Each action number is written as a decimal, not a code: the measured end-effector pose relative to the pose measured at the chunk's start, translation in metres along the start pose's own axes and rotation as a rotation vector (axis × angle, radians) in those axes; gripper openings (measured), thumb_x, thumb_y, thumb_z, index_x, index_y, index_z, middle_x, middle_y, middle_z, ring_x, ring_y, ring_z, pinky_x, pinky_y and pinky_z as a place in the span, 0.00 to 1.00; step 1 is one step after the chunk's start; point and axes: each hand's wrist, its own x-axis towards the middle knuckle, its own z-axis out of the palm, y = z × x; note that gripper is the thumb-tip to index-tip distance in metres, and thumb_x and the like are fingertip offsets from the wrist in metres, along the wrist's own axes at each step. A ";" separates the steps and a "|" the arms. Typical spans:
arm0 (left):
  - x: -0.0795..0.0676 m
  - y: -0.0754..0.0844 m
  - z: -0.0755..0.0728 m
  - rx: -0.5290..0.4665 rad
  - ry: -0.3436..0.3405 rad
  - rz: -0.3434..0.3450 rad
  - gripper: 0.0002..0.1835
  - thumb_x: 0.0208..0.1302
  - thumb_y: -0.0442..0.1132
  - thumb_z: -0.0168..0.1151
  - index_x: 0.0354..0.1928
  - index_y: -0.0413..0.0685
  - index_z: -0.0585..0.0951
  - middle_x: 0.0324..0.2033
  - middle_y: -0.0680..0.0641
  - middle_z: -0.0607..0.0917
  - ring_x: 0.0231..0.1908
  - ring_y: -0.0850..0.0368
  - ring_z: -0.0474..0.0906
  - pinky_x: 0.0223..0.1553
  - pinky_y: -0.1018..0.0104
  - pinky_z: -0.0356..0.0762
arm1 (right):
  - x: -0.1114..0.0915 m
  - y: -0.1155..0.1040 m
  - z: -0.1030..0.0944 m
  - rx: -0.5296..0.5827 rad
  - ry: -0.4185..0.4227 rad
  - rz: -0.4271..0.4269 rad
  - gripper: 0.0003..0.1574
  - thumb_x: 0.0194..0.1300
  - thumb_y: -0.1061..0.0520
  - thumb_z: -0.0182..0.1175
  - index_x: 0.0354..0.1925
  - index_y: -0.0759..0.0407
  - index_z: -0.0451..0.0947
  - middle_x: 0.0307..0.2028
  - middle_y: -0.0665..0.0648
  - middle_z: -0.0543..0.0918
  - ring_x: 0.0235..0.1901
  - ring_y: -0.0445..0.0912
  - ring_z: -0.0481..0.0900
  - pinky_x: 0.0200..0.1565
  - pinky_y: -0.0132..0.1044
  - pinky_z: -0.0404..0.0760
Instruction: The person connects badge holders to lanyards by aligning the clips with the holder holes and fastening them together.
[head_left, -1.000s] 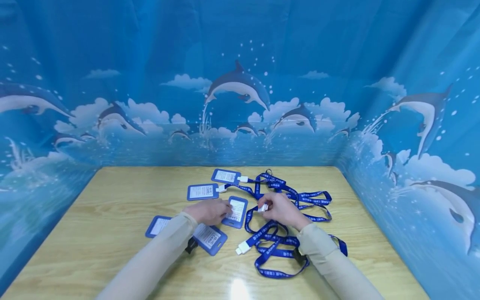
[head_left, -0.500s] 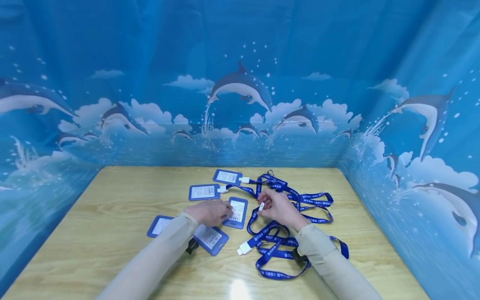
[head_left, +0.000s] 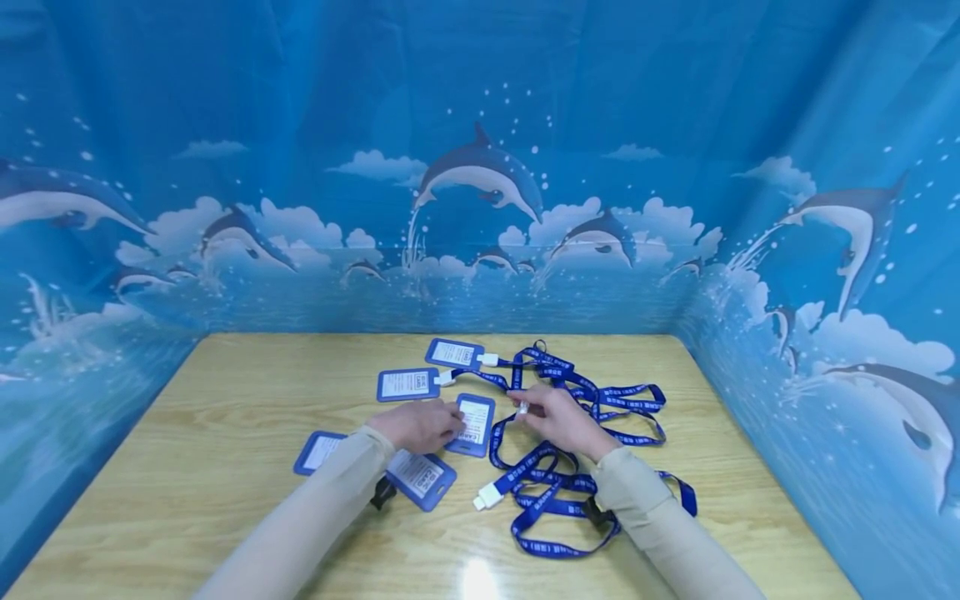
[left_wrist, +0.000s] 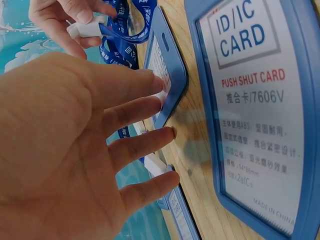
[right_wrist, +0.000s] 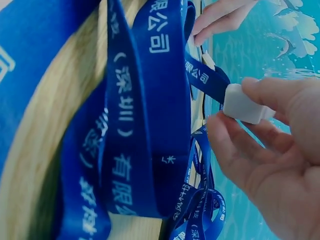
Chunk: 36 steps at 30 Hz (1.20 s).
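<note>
My left hand (head_left: 420,425) touches a blue card holder (head_left: 477,408) with its thumb and index fingertips. That holder lies on the table with its slotted end toward me. The other left fingers stay extended and spread in the left wrist view. Between thumb and fingers, my right hand (head_left: 561,419) pinches the white plastic clip (right_wrist: 242,104) of a blue lanyard (right_wrist: 207,80), just right of the holder. The clip is raised off the table and apart from the holder.
Two card holders with clips attached, one at the back (head_left: 453,353) and one in front of it (head_left: 407,384), lie on the wooden table (head_left: 247,392). Near my left forearm are two more holders (head_left: 422,479). Tangled lanyards and a loose white clip (head_left: 488,497) lie around my right arm.
My right fingers have turned the white clip and shifted on it, so less of it shows from above. The left hand and the card holder have stayed put.
</note>
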 end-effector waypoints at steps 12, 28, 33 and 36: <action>-0.004 -0.001 0.001 -0.011 -0.004 -0.014 0.21 0.77 0.47 0.52 0.68 0.62 0.76 0.69 0.53 0.74 0.69 0.52 0.70 0.71 0.53 0.71 | 0.003 -0.008 0.003 0.009 0.025 0.029 0.14 0.60 0.56 0.73 0.44 0.56 0.84 0.37 0.48 0.85 0.34 0.39 0.80 0.35 0.30 0.83; -0.016 -0.002 0.000 0.099 0.028 -0.048 0.17 0.75 0.48 0.56 0.59 0.54 0.82 0.50 0.50 0.78 0.49 0.57 0.77 0.55 0.57 0.82 | 0.003 -0.013 0.011 -0.059 -0.092 0.013 0.15 0.67 0.55 0.67 0.51 0.53 0.79 0.48 0.53 0.86 0.49 0.46 0.83 0.52 0.43 0.85; -0.018 0.002 0.003 0.084 0.027 -0.074 0.20 0.74 0.49 0.57 0.63 0.54 0.80 0.52 0.49 0.77 0.55 0.54 0.75 0.62 0.53 0.78 | 0.007 -0.018 0.014 -0.080 -0.090 -0.044 0.18 0.67 0.54 0.67 0.54 0.54 0.84 0.49 0.50 0.85 0.49 0.44 0.82 0.53 0.42 0.84; -0.018 0.004 0.004 0.078 0.037 -0.084 0.20 0.74 0.50 0.57 0.62 0.53 0.81 0.46 0.50 0.75 0.50 0.57 0.74 0.59 0.55 0.80 | 0.009 -0.021 0.017 -0.119 -0.105 -0.084 0.20 0.65 0.53 0.68 0.55 0.55 0.84 0.48 0.50 0.85 0.47 0.43 0.81 0.51 0.39 0.84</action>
